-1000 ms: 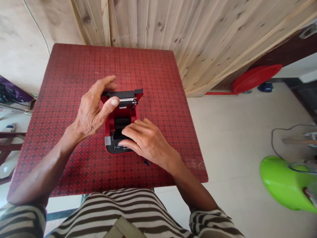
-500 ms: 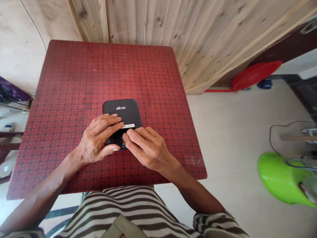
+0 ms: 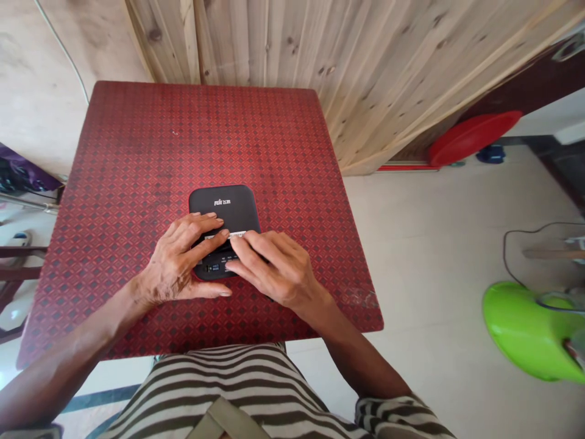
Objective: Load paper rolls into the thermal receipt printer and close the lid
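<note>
A flat black device with rounded corners (image 3: 231, 210) lies on the red patterned table. It has white lettering on top, a white label strip across its middle, and a small display (image 3: 212, 267) with buttons at its near end. My left hand (image 3: 180, 259) rests over the device's left side, fingers stretched across its top and thumb apart, past the near edge. My right hand (image 3: 274, 262) is at the near right part, fingers curled and pressed together around the label's end. Something dark shows under its fingers, but I cannot make it out. Those fingers hide part of the buttons.
The red table (image 3: 205, 140) stands against a wooden plank wall (image 3: 269, 42). On the floor to the right are a green stool-like plastic object (image 3: 525, 332) with a cable near it, and a red basin (image 3: 475, 139) leaning by the wall. Dark wooden chair parts (image 3: 21, 268) stand at the left.
The dark opening at the device's near end no longer shows; the display and buttons show there now. My left thumb has moved off the device's near end. My right fingers have shifted slightly.
</note>
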Available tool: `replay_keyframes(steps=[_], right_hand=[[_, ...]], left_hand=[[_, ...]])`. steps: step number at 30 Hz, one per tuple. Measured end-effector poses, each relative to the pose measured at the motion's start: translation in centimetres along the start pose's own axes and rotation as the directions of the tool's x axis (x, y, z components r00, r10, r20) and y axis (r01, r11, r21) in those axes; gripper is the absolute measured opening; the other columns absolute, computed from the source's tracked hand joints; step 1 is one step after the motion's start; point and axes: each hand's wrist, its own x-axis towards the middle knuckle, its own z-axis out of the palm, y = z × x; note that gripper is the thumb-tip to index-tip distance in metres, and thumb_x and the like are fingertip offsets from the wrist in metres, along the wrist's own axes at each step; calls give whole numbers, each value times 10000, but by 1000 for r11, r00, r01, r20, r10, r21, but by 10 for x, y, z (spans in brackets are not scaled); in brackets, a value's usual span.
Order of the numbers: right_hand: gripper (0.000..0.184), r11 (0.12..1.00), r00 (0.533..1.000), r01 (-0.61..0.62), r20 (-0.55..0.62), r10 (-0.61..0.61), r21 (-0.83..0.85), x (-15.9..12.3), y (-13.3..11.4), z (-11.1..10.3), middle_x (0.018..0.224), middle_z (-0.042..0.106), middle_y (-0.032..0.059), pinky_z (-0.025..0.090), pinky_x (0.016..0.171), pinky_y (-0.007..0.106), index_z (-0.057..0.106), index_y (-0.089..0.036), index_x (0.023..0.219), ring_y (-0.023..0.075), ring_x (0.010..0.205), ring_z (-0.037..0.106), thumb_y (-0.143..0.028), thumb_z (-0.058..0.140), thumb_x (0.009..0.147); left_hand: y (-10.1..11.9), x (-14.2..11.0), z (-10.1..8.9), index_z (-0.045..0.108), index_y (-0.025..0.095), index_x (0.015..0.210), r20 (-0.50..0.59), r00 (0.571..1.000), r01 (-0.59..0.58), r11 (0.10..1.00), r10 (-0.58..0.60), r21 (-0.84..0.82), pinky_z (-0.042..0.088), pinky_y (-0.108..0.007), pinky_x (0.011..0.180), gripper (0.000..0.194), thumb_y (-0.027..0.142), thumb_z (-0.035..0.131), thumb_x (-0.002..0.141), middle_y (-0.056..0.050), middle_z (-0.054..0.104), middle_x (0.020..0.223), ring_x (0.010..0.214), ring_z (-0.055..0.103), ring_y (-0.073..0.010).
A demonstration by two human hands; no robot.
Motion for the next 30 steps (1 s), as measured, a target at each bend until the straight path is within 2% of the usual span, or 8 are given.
replay_keyframes(steps=[2,4,6,10,13,16,21,30], right_hand=[[389,991,990,-118,-62,123,70,-8,10,2,1127,801,108,590,832,357,638,-164,1385,213,919,734,-340,704,1045],[320,948,952,-275,-95,292,161,-22,26,8,1109,802,91,607,851,345,655,-206,1357,206,938,755,-339,665,1067],[215,883,899,-412,-59,434,225,-40,44,20,1034,804,72,608,818,332,714,-215,1231,195,891,762,-342,610,1093],[294,763,805,-581,64,590,284,-73,70,48,966,813,68,601,820,344,765,-217,1037,212,874,771,-388,537,1112],[292,727,772,-625,89,629,285,-81,73,61,978,821,82,590,835,354,777,-212,1018,226,886,773,-396,563,1094],[263,716,760,-644,112,641,270,-80,71,64,974,820,77,579,808,346,785,-219,1015,222,859,763,-373,581,1078],[244,689,736,-670,133,663,274,-77,72,60,970,817,71,580,810,351,788,-226,997,221,850,752,-346,585,1060],[217,687,733,-670,107,671,282,-79,71,63,919,804,63,567,784,353,779,-221,978,219,807,739,-321,599,1044]], left_hand=[[2,-1,1,529,181,1546,-5,1000,0,1000,0,0,532,-555,1177,850,747,661,926,-195,669,1402,1382,634,-356],[6,-3,1,521,203,1555,-18,999,48,999,-49,-20,513,-570,1200,808,734,626,956,-188,640,1441,1400,617,-354],[11,-8,0,543,212,1533,-84,987,131,991,-134,-38,519,-572,1192,791,749,610,957,-185,616,1460,1405,605,-356],[25,-27,3,622,210,1402,-279,938,213,977,-206,-5,583,-501,1103,683,692,706,926,-151,662,1344,1281,666,-317],[32,-44,12,628,251,1355,-296,936,222,972,-192,72,621,-418,1003,494,514,754,956,-121,681,1335,1208,702,-270],[34,-55,20,611,242,1388,-314,929,242,963,-195,116,636,-379,930,492,409,775,955,-139,672,1403,1189,715,-258],[32,-59,26,620,193,1397,-345,921,232,966,-182,111,631,-363,940,543,394,809,929,-162,659,1423,1163,720,-248],[34,-60,28,630,196,1408,-346,912,271,957,-222,101,646,-385,919,551,437,792,940,-170,660,1386,1142,702,-250]])
